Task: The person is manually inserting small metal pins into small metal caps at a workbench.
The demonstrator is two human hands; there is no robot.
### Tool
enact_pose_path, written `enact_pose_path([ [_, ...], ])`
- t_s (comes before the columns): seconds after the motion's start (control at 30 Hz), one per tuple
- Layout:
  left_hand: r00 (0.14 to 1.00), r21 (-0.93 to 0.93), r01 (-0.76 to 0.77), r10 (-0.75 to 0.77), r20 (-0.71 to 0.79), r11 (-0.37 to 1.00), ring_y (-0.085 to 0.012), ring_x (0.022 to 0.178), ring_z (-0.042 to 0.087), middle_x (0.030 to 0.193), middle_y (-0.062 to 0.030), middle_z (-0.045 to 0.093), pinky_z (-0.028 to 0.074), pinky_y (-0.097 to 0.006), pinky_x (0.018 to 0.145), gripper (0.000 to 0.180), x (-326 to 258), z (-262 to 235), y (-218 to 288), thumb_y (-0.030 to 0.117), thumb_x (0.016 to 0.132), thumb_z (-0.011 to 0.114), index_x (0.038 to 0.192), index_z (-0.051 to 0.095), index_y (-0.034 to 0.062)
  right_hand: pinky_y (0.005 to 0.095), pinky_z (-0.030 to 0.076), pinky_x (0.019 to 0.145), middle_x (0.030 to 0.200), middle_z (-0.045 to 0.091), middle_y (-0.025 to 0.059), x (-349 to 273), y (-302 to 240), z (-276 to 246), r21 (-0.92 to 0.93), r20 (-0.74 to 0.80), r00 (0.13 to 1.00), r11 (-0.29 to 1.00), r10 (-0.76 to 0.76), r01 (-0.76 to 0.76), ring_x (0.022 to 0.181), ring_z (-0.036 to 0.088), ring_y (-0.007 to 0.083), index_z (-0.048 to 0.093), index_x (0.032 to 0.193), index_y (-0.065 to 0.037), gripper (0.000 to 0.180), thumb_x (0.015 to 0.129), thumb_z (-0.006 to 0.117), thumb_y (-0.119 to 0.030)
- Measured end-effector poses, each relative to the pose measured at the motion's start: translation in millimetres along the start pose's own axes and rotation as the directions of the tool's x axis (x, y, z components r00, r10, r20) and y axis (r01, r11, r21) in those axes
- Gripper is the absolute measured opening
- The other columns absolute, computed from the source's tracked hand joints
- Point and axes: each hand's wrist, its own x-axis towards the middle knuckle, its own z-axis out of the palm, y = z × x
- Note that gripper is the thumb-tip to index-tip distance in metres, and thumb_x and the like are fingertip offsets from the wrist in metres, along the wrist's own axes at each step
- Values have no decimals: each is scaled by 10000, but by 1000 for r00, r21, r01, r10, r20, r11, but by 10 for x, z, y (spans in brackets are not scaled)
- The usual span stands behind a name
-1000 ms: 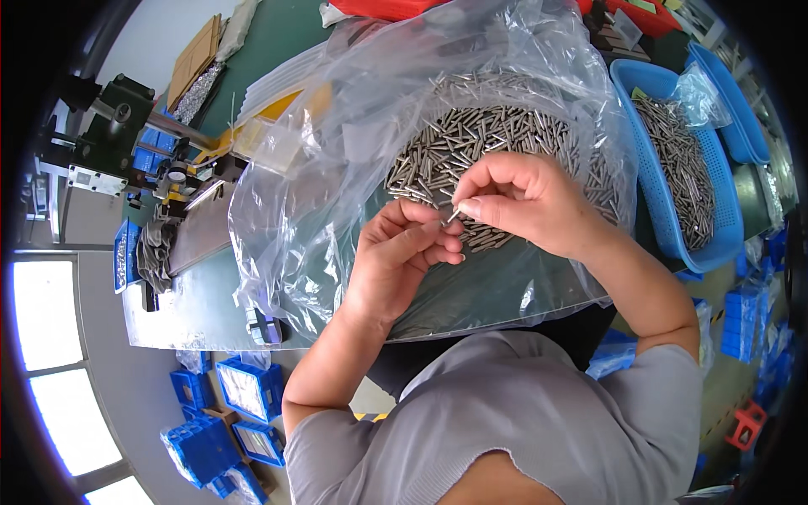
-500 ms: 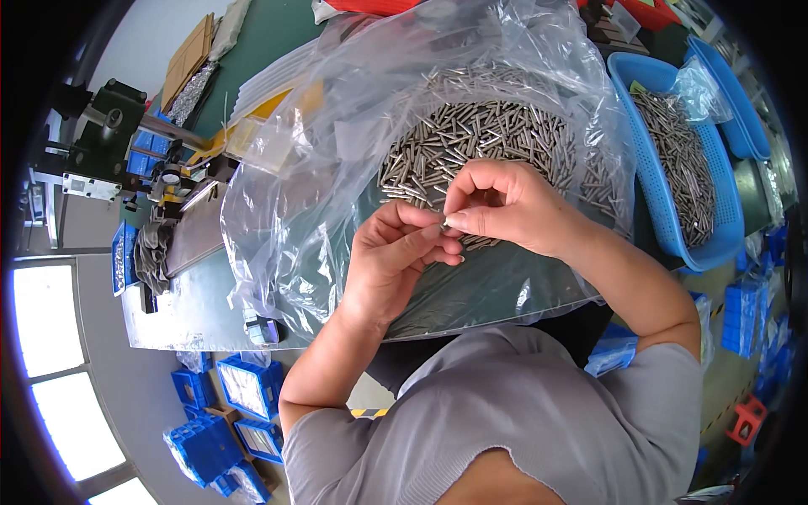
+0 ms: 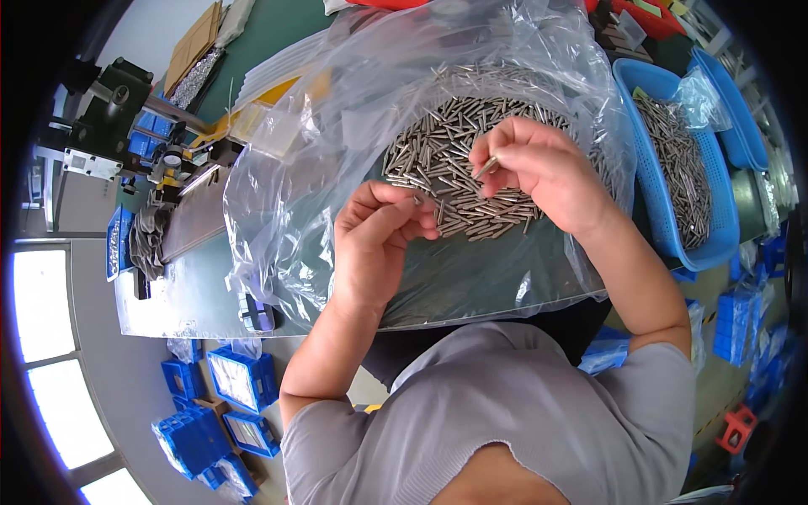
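Note:
Between the thumb and fingers of my right hand (image 3: 543, 172), which is closed, a small metal pin (image 3: 486, 167) sticks out toward the lower left. My left hand (image 3: 370, 240) is closed in a pinch, and the tip of a small metal piece (image 3: 417, 200) shows at its fingertips; the rest is covered. The hands are apart, above a spread pile of loose metal pins (image 3: 438, 143). That pile lies on a large clear plastic bag (image 3: 290, 202), whose film partly covers the far and right sides.
On the right stands a blue perforated basket (image 3: 652, 202) with many pins and a small clear bag in it; another blue basket (image 3: 730, 114) is beyond. A bench device with a dark green head (image 3: 118, 93) stands at the left. Blue crates (image 3: 240, 379) sit on the floor.
My hands have come apart from a shared pinch. The right moved up and right with the pin over the pile; the left drew slightly left. The view shifted a little.

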Motion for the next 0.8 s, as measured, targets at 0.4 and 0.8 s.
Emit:
enact_pose_path([
  [0.4,994,-89,-80,73,-85,993,-217,730,638,870,-173,641,543,-333,684,82,0,-37,36,-21,863,479,897,554,-27,366,492,574,771,552,35,-48,305,301,-908,362,905,135,-222,397,693,603,242,620,831,-119,166,691,706,-136],
  [0.8,998,-52,-21,18,-59,998,-212,715,632,855,-167,635,538,-328,684,55,-8,-10,39,-14,849,494,883,535,-29,353,487,557,765,548,50,-66,331,249,-912,410,894,-52,-183,408,651,590,238,618,832,-66,142,710,679,-107],
])
